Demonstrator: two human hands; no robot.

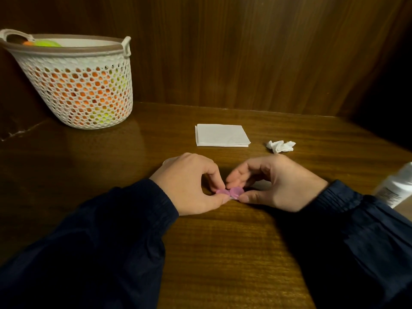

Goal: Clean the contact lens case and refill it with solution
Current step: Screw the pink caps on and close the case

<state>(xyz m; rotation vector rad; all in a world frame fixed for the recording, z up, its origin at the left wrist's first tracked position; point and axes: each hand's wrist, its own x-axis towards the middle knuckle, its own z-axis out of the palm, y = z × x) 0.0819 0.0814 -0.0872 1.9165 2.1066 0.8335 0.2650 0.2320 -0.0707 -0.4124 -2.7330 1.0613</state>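
Pink and small, the twin-capped plastic contact lens case [229, 192] lies low on the dark brown polished wooden surface [223, 253], held between both hands near the middle of the view. On its left end the left hand [191, 184] pinches one round cap, thumb on the near side and forefinger curled down over the far side, the other fingers [169, 161] folded beyond. From the other side the right hand [274, 181] holds the right cap, its thumb pressed against the near edge and its curled fingers arched over the far side; whether the caps are screwed tight or loose cannot be told. Both wrists come out of dark navy sleeves [111, 230] with gathered cuffs that rest on the wood. Beyond the hands lies a folded white paper napkin [221, 135], flat and square to the edge, and just to its right, apart from it, a crumpled white tissue [280, 146]. At the right border a white plastic bottle with small print [395, 188] leans in, cut off by the frame, near the right sleeve. Far back on the left stands a white perforated plastic basket with a brown rim [78, 85], against the wood-panelled wall [245, 52], with orange and yellow-green shapes showing through its holes.
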